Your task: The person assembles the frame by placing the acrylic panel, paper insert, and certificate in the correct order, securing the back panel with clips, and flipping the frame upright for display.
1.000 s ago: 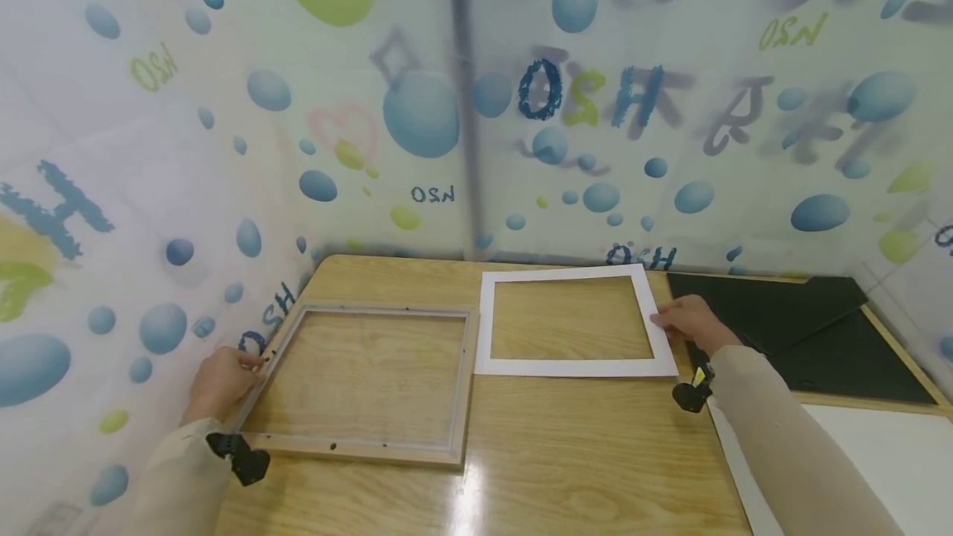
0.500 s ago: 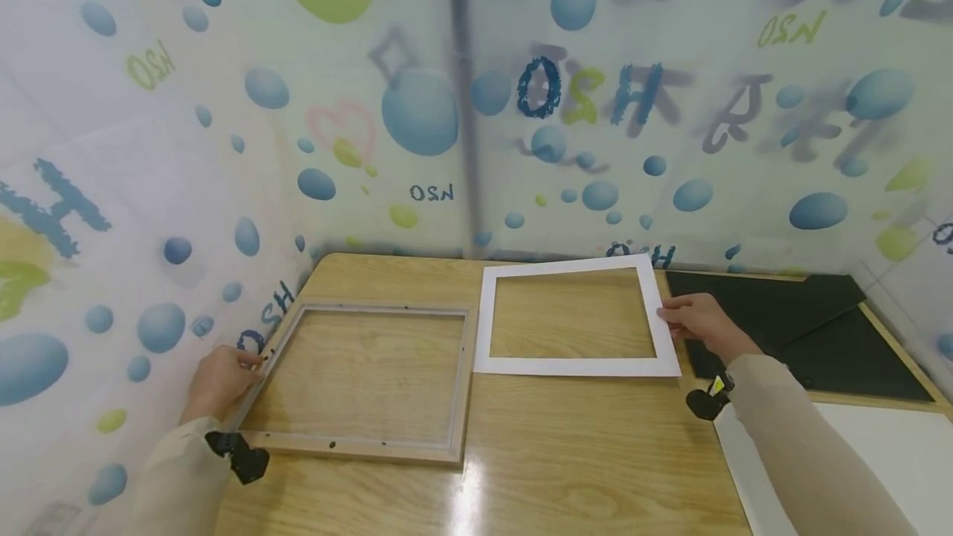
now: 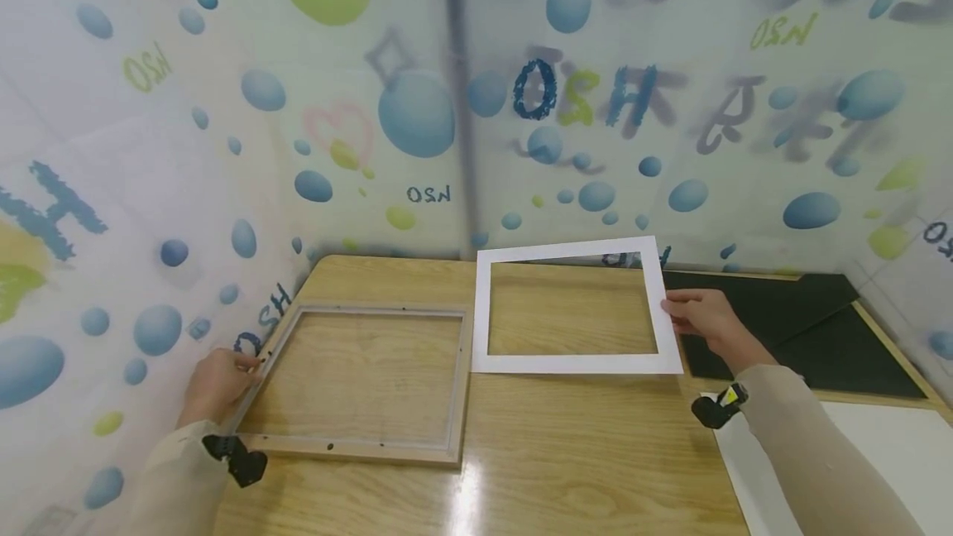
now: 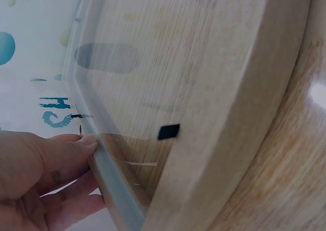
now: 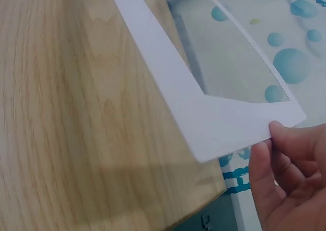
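A pale wooden picture frame (image 3: 357, 450) lies on the table at the left, with a clear pane inside and small black tabs along its inner edge. My left hand (image 3: 216, 383) pinches its left side; the left wrist view shows the thumb on top of that edge (image 4: 114, 177). To the right of the frame, my right hand (image 3: 711, 321) holds a white picture mat (image 3: 573, 364) by its right side, between thumb and fingers. The mat is tilted, its right end raised. In the right wrist view a corner of the mat (image 5: 224, 121) stands above the tabletop.
A black backing board (image 3: 759, 321) with a folded flap lies at the back right of the table. In front of it is a white sheet (image 3: 856, 453), partly under my right sleeve. A patterned curtain-like wall (image 3: 506, 164) rises behind the wooden table (image 3: 596, 453).
My right hand has moved slightly right and lifted the mat's right side, so its top edge now overlaps the wall. The left hand and the frame stay in place.
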`<state>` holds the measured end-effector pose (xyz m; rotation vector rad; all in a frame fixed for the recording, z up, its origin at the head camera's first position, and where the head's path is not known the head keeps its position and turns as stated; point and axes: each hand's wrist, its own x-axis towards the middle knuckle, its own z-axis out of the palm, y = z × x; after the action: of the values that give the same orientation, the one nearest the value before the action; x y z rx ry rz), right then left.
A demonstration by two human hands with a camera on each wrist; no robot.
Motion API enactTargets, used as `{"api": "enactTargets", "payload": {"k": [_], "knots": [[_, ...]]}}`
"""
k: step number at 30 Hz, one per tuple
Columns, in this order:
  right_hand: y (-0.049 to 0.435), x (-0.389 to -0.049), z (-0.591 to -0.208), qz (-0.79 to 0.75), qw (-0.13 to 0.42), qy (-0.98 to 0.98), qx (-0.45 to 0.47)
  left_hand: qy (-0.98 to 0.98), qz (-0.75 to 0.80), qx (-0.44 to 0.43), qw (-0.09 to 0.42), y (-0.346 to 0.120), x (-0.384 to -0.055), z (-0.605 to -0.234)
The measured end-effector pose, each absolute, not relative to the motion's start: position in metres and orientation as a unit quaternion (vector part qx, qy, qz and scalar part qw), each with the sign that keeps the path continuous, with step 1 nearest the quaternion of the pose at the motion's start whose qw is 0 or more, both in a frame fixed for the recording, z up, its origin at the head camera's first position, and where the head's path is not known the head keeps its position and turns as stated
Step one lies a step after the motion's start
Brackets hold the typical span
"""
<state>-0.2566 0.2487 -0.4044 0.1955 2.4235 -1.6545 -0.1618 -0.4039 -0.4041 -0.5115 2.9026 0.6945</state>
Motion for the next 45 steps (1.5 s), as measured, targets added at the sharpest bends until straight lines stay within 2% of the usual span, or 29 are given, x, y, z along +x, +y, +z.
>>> {"api": "enactTargets", "payload": {"k": [14, 27, 34, 45], "knots": [[0.246, -0.247, -0.384, -0.557, 0.063, 0.827, 0.043, 0.960, 0.226, -0.161, 0.046, -0.403, -0.160, -0.404], [0.256, -0.245, -0.386, -0.555, 0.046, 0.830, 0.025, 0.956, 0.231, -0.173, 0.052, -0.403, -0.162, -0.406], [0.246, -0.234, -0.376, -0.573, 0.072, 0.816, 0.020, 0.963, 0.215, -0.155, 0.048, -0.403, -0.160, -0.408], [0.208, -0.233, -0.386, -0.643, 0.110, 0.758, -0.003, 0.963, 0.209, -0.166, 0.041, -0.402, -0.160, -0.404]]}}
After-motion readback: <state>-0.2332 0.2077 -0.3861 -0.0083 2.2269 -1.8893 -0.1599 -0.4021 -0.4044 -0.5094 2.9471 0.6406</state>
